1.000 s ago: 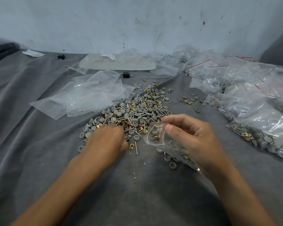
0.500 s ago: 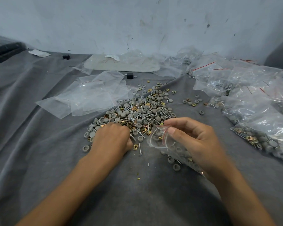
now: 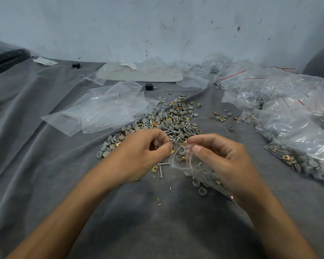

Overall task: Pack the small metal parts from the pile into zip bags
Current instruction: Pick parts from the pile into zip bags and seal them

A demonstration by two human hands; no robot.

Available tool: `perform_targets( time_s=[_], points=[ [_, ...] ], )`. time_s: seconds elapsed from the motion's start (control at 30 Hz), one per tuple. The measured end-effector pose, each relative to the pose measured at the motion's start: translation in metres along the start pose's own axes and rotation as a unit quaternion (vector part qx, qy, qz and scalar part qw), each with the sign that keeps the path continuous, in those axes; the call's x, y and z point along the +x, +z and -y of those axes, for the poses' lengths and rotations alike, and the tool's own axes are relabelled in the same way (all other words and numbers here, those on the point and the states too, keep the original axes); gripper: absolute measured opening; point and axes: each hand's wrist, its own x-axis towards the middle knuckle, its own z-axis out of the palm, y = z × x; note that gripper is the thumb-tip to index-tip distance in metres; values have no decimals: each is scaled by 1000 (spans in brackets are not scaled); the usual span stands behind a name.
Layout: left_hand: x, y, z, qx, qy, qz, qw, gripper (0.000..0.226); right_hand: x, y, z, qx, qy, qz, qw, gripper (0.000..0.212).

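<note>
A pile of small parts [image 3: 168, 122], grey caps, screws and brass clips, lies on the grey cloth just beyond my hands. My right hand [image 3: 219, 161] pinches the red-striped mouth of a clear zip bag [image 3: 185, 159], which holds some caps and clips and trails under that hand. My left hand [image 3: 142, 154] is raised beside the bag's mouth with its fingers curled, pinching small parts from the pile; what exactly it holds is hidden by the fingers.
Empty zip bags [image 3: 105, 111] lie flat to the left of the pile. Filled bags [image 3: 292, 116] are heaped along the right side. A few loose caps [image 3: 199, 186], a screw [image 3: 160, 171] and a brass clip sit under my hands. A wall stands behind.
My left hand has lifted off the near edge of the pile and moved right, up to the mouth of the bag. My right hand kept its hold on the bag.
</note>
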Motion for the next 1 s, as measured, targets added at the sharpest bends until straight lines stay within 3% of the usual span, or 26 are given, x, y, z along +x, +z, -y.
perform_targets(
  time_s=[0.23, 1.0],
  points=[
    [-5, 2, 0, 71, -19, 71, 995, 15, 0, 0, -1, -13, -9, -4, 1000, 16],
    [-9, 3, -13, 124, 7, 53, 991, 14, -1, 2, -1, -44, 2, -11, 999, 16]
  ],
)
